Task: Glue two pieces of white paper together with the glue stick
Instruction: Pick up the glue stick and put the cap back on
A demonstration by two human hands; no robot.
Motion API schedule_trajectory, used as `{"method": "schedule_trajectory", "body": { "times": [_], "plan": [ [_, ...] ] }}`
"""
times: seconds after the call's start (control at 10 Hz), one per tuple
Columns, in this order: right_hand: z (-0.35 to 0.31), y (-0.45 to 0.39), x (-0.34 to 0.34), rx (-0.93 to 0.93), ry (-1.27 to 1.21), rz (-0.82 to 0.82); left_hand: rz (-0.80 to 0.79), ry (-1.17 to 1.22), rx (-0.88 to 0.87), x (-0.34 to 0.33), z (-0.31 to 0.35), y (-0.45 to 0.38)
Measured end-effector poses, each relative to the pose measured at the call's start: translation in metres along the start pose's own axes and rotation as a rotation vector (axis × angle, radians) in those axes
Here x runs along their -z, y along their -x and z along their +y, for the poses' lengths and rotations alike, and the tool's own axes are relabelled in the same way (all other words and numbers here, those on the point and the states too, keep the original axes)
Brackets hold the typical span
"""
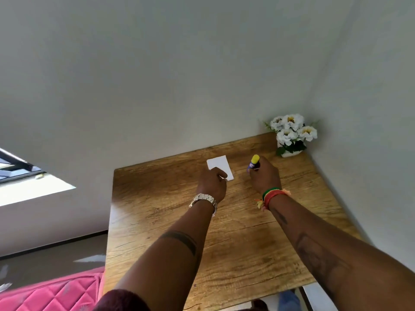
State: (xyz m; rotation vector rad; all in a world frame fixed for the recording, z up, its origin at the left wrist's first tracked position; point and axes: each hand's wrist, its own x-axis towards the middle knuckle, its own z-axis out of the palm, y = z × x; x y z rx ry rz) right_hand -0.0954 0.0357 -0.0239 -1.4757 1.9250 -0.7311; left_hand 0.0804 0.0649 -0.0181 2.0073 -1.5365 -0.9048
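Left hand (212, 184), fingers curled, rests on white paper (219, 164) on a wooden table (157, 221). Right hand (265, 176) grips an upright yellow-capped glue stick (254, 162) beside it.

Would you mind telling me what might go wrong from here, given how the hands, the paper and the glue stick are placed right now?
1. The yellow cap looks to be on the glue stick held by the right hand; uncapping may need the left hand, freeing the white paper to slide on the smooth wooden table.
2. Only one sheet shows clearly; a second may be misaligned.
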Motion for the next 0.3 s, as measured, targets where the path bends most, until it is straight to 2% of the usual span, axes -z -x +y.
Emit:
{"method": "schedule_trajectory", "body": {
  "times": [0.3],
  "plan": [
    [0.03,-0.024,-0.011,0.039,0.082,-0.051,0.019,-0.114,-0.082,-0.021,0.0,-0.021]
  ]
}}
